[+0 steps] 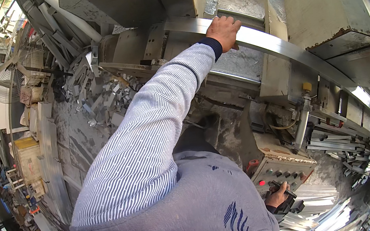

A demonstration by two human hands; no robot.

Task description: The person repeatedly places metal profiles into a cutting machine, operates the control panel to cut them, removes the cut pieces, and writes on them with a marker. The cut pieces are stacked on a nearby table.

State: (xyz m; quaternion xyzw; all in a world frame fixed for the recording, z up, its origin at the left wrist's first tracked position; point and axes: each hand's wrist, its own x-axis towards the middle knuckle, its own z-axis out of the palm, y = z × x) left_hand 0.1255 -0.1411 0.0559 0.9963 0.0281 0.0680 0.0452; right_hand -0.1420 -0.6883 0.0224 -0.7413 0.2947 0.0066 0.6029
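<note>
A long, shiny aluminium profile (275,45) lies across the machine bed, bent by the lens as it runs off to the lower right. My left hand (224,33) is closed over it, the fingers curled round its far edge and the thumb on the near side. Down at the right, my right hand (279,195) is closed around a black handle (290,191) beside a control box (278,171). The box carries a red button and several black knobs. Part of that grip is hidden.
Large metal machine housings (330,10) flank the profile. Short metal offcuts (93,98) lie heaped on the floor at left. Stacked profiles (317,201) lie at lower right, and a fan (2,79) stands at far left. An air cylinder (302,118) hangs below the profile.
</note>
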